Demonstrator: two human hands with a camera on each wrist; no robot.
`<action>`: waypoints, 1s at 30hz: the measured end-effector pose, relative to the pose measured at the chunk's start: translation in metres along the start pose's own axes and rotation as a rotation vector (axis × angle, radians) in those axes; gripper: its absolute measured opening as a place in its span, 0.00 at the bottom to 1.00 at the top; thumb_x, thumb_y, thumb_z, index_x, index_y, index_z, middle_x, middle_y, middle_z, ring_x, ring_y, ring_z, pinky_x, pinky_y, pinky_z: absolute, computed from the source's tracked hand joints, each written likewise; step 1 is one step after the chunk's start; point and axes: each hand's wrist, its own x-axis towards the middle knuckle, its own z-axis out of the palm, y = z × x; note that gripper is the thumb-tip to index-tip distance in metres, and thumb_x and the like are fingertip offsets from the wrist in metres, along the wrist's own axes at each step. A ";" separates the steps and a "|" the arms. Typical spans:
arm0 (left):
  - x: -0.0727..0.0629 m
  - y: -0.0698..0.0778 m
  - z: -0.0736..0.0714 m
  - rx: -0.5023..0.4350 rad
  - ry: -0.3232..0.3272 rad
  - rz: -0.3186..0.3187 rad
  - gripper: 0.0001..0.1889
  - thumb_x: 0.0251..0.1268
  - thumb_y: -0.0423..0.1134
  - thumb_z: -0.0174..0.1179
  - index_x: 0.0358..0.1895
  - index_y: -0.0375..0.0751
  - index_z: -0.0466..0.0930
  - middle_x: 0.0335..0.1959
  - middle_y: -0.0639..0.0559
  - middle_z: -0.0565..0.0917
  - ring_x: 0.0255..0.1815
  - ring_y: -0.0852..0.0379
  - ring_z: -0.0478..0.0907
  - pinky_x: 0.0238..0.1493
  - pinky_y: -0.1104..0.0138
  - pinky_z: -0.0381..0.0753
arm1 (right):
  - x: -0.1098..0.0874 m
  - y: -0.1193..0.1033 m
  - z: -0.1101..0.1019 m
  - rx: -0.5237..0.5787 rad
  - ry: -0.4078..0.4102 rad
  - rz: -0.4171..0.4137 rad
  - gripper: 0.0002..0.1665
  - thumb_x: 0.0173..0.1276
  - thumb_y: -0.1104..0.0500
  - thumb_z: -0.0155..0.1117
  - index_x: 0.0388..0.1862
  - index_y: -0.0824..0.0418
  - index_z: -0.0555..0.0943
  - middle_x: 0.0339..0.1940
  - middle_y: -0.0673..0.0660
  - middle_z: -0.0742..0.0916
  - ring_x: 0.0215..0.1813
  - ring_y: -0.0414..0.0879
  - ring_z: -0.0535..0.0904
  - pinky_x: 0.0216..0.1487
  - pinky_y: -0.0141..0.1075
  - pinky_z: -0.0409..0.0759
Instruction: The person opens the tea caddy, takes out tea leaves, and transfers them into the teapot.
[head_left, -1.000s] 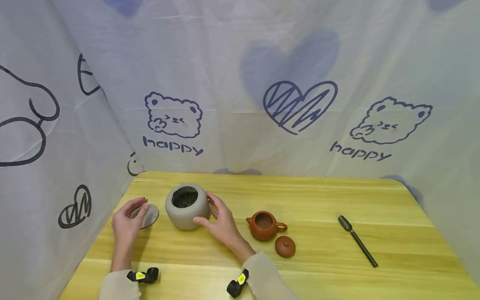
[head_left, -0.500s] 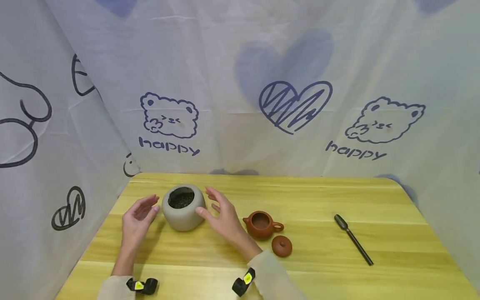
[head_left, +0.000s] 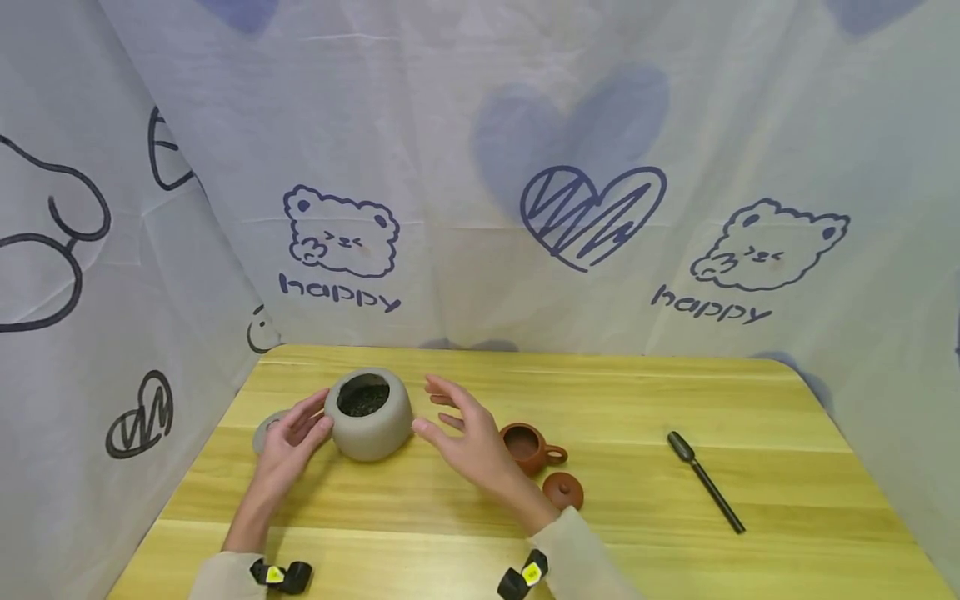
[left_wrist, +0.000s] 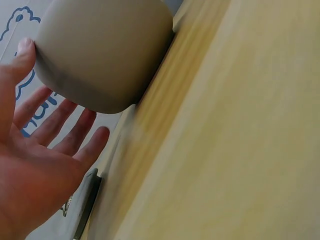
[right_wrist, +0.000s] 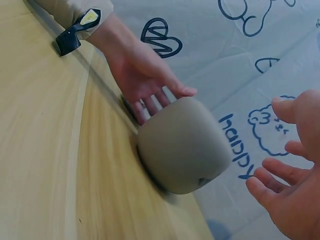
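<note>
Head view: grey jar (head_left: pixel 375 437) upright on the left part of the wooden surface (head_left: pixel 637 533), mouth uncovered, dark leafy matter inside. Left hand (head_left: pixel 288 442) at the jar's left wall, fingers spread and lightly bent, thumb tip against it. Right hand (head_left: pixel 472 437) on the other side, near but apart from the jar; fingers spread, pinching nothing. Flat grey disc (head_left: pixel 264 432) behind the left hand, partly hidden. Brown teapot (head_left: pixel 536 460), uncovered, just beside the right hand, which covers its spout. Its lid (head_left: pixel 564 492) lies nearer me, knob up. Dark scoop (head_left: pixel 706 479) lies slantwise, well apart, toward the right. Printed cloth (head_left: pixel 450 250) hangs behind.

Left wrist view: fingers (left_wrist: pixel 81 131) fanned out, tips at the jar's lower wall; thumb tip at its side. Contact of every fingertip: cannot tell.

Right wrist view: jar between the two hands; left thumb meets it near the top. Right fingers loosely spread, clear gap to the jar.
</note>
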 end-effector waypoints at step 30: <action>0.010 0.000 -0.007 -0.039 -0.191 -0.028 0.41 0.70 0.30 0.65 0.82 0.44 0.55 0.82 0.41 0.57 0.77 0.58 0.61 0.69 0.76 0.68 | -0.070 -0.014 -0.072 -0.039 0.151 -0.134 0.26 0.73 0.62 0.68 0.69 0.51 0.78 0.61 0.51 0.84 0.63 0.50 0.80 0.61 0.46 0.82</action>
